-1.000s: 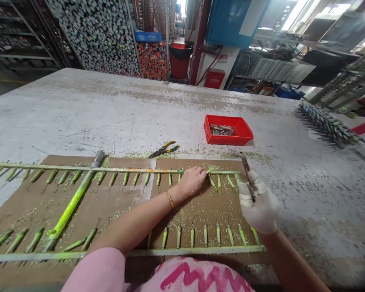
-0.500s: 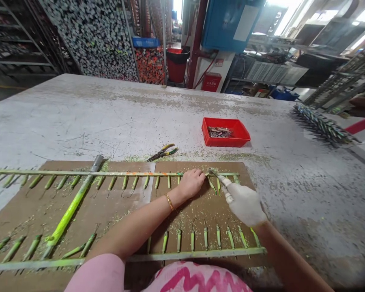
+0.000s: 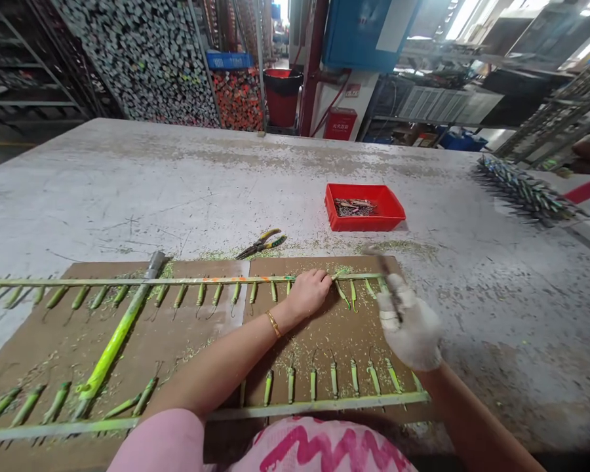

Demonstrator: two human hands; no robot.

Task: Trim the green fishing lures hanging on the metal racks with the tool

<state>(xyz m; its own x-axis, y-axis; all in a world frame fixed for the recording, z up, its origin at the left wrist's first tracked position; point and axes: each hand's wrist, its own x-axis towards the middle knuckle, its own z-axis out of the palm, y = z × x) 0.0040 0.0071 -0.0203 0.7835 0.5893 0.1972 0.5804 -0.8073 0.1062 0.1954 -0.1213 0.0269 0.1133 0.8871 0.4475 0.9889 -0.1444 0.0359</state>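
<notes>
My bare left hand [image 3: 311,292], with a gold bracelet at the wrist, is closed on the far rail [image 3: 177,282] of a long yellow-green painted metal rack. Small green strips with thin hooks hang along this rail, and a pale bit sticks up by my fingertips. In a white glove, my right hand [image 3: 410,328] grips a small hammer [image 3: 386,275], blurred by motion and raised at the rail's right end. More hooked green strips [image 3: 334,380] point up from the near rail [image 3: 324,406]. A bright yellow-green crossbar [image 3: 113,337] joins the two rails.
Brown cardboard [image 3: 191,341], strewn with green flakes, lies under the rack on a white table [image 3: 128,177]. Beyond it are pliers [image 3: 261,244] and a red tray [image 3: 365,223] holding small metal pieces. A spiky dark bundle [image 3: 531,190] rests at the right.
My right hand has swung the hammer up and right, away from the rail beside my left fingers. My left hand stays on the rail. The view has tilted slightly.
</notes>
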